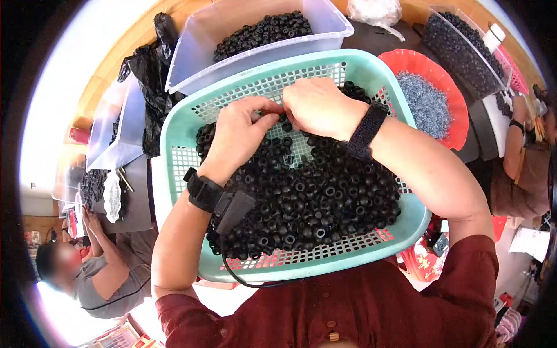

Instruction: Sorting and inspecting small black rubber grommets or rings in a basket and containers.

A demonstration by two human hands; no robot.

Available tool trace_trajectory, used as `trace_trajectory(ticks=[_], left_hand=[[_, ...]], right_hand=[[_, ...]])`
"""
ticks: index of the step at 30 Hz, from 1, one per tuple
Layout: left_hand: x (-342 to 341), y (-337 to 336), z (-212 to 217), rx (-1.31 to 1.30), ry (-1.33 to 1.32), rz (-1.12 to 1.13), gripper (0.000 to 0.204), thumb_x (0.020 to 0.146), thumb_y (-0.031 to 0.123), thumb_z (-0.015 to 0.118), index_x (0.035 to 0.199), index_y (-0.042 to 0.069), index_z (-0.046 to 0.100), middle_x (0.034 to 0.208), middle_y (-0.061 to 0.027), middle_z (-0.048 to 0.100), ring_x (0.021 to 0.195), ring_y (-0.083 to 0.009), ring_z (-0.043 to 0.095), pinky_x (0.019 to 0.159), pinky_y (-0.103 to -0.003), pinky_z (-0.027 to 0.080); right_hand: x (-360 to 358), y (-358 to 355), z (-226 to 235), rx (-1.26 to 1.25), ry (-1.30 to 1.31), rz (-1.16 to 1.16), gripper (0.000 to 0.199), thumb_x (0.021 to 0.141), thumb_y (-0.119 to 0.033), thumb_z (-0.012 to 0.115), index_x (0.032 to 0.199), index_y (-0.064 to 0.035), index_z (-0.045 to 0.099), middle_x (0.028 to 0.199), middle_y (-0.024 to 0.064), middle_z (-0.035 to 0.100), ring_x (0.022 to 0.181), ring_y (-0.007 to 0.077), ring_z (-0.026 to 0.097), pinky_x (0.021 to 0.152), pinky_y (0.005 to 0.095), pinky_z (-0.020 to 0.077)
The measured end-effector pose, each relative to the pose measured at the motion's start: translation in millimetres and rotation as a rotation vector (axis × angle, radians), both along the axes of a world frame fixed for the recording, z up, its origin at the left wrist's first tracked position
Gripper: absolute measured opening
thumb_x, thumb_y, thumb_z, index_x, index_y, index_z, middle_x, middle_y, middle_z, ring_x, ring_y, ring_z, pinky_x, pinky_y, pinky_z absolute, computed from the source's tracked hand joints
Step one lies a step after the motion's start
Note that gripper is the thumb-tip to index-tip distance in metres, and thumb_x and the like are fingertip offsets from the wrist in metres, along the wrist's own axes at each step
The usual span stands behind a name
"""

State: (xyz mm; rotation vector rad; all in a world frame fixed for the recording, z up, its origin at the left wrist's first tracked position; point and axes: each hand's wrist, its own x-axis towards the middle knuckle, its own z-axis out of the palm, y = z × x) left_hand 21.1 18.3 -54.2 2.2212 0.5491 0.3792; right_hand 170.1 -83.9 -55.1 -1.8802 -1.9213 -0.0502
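A mint-green plastic basket with a perforated bottom and walls lies in front of me. Small round black parts, many with a hole through the middle, are heaped in its near half, with a patch of the grid bare under my hands. Over the far side of the basket, my left hand is closed in a pinch. Right beside it my right hand has its fingers curled, the tips meeting those of the left. Whatever sits between the fingertips is small and mostly hidden. Black straps circle both wrists.
A clear bin of similar black parts stands behind the basket. To the right is a red dish of grey-blue pieces, with another bin beyond. A black plastic bag lies left. Co-workers sit at both sides. A cable hangs from my left wrist.
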Motion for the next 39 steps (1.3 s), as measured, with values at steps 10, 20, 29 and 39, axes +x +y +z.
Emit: trace_trajectory(ticks=[10, 20, 29, 39], left_hand=[[5.4, -11.2, -21.2, 0.361, 0.133, -0.062, 0.019, 0.072, 0.013, 0.069, 0.09, 0.008, 0.069, 0.086, -0.0113, 0.064, 0.081, -0.0325, 0.062, 0.075, -0.042, 0.049], [9.5, -7.9, -11.4, -0.148, -0.051, 0.007, 0.017, 0.076, 0.006, 0.068, 0.091, 0.0, 0.064, 0.088, -0.0098, 0.067, 0.073, -0.0172, 0.064, 0.069, -0.029, 0.05], [-0.6, -0.6, 18.6, -0.674, -0.31, 0.056, 0.025, 0.085, 0.008, 0.064, 0.109, 0.002, 0.063, 0.088, -0.002, 0.066, 0.07, -0.0073, 0.057, 0.066, -0.019, 0.045], [-7.6, 3.3, 24.3, -1.015, -0.463, -0.026, 0.029, 0.088, 0.007, 0.059, 0.117, 0.005, 0.06, 0.095, 0.0, 0.063, 0.084, -0.0086, 0.058, 0.077, -0.022, 0.046]], right_hand=[[-8.1, 1.2, 0.6, -0.205, -0.162, 0.0, 0.012, 0.076, -0.011, 0.057, 0.074, -0.0038, 0.067, 0.074, 0.0148, 0.066, 0.074, 0.0307, 0.067, 0.062, 0.0406, 0.0534], [10.1, 1.7, 24.9, -0.103, 0.294, -0.022, 0.014, 0.066, -0.008, 0.066, 0.071, 0.0044, 0.064, 0.065, 0.0175, 0.063, 0.064, 0.0279, 0.064, 0.06, 0.0365, 0.05], [16.7, 3.9, 34.6, 0.153, 0.852, 0.051, 0.012, 0.073, -0.009, 0.068, 0.071, 0.002, 0.064, 0.065, 0.0063, 0.064, 0.06, 0.0094, 0.059, 0.056, 0.0245, 0.0477], [8.5, -1.8, 49.6, 0.124, 1.069, 0.147, 0.009, 0.081, -0.007, 0.065, 0.078, -0.0006, 0.059, 0.074, 0.0004, 0.061, 0.068, 0.0053, 0.057, 0.063, 0.0207, 0.0482]])
